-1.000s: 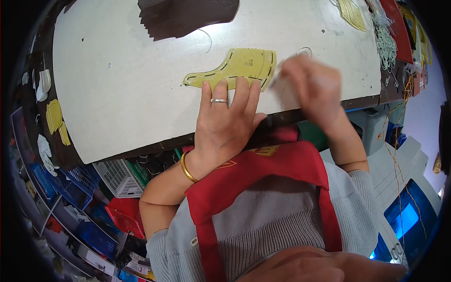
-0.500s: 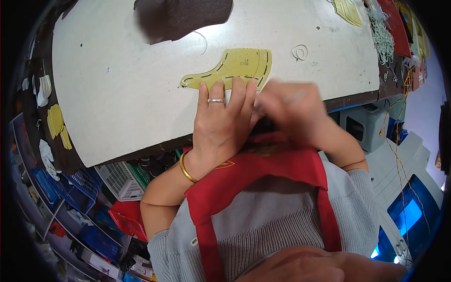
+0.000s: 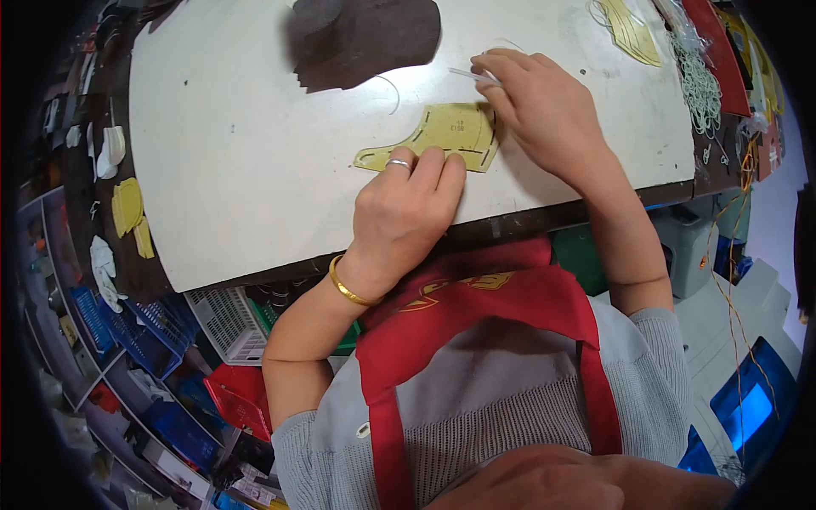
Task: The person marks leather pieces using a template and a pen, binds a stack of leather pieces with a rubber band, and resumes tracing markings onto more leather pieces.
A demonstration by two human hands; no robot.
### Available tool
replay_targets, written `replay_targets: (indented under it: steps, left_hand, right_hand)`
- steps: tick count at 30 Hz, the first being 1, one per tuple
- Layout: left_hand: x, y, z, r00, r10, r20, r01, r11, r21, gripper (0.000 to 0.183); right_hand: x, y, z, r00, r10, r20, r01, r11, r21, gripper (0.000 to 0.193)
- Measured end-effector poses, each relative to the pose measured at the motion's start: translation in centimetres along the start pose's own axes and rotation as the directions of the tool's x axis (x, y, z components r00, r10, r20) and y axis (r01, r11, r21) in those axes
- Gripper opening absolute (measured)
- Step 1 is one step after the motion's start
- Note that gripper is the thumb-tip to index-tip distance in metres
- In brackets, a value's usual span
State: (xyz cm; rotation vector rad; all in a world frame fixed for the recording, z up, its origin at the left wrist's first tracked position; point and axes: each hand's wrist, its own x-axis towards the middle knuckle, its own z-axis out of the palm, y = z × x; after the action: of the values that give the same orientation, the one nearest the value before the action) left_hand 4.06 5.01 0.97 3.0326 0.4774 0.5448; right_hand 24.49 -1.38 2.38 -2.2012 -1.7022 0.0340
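A yellow boot-shaped pattern piece with dashed black slots along its edges lies flat on the white table board. My left hand is at its near edge, fingers bent and pressed onto it; the thumb is hidden. Beyond the pattern's right end, my right hand hovers above the board. Its fingers close round a slim whitish pen-like stick, one end pointing left. Further off lies a dark brown piece of leather.
The white board has a dark near edge. A thin curled strip lies beside the leather. More yellow patterns sit at the far right and left. Pale green cord is heaped at right. Crates stand below left.
My right hand has moved away from the table's near edge to beyond the pattern's right end. The left hand's fingers, formerly straighter, are now bent on the pattern. The whole view has shifted slightly.
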Motion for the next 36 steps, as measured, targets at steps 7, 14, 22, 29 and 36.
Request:
replay_targets:
  steps: [7, 14, 22, 29, 36]
  left_hand:
    - [0.6, -0.4, 0.0, 0.999, 0.038, -0.032, -0.038, 0.999, 0.015, 0.021]
    - [0.4, -0.5, 0.2, 0.997, 0.045, -0.059, -0.046, 0.999, -0.014, 0.02]
    - [1.7, -1.6, 0.4, 0.994, 0.11, -0.013, -0.111, 0.991, -0.078, 0.021]
    - [5.2, -9.3, 1.6, 0.977, 0.151, -0.154, -0.112, 0.966, 0.232, 0.025]
    - [2.7, -7.0, 0.2, 0.958, 0.218, -0.185, -0.216, 0.976, 0.032, 0.014]
  right_hand:
    - [1.8, 6.2, -1.0, 0.989, 0.144, 0.02, -0.145, 0.989, 0.017, 0.024]
    - [0.6, 0.4, -2.0, 0.995, 0.066, -0.079, -0.059, 0.994, 0.093, 0.019]
    - [-0.5, 2.2, -1.3, 0.969, -0.082, 0.235, -0.03, 0.898, 0.439, 0.024]
    - [-2.0, 12.7, -4.7, 0.891, 0.448, 0.075, -0.431, 0.781, 0.452, 0.029]
    - [-1.4, 9.3, -3.3, 0.846, 0.479, -0.236, -0.182, 0.674, 0.716, 0.025]
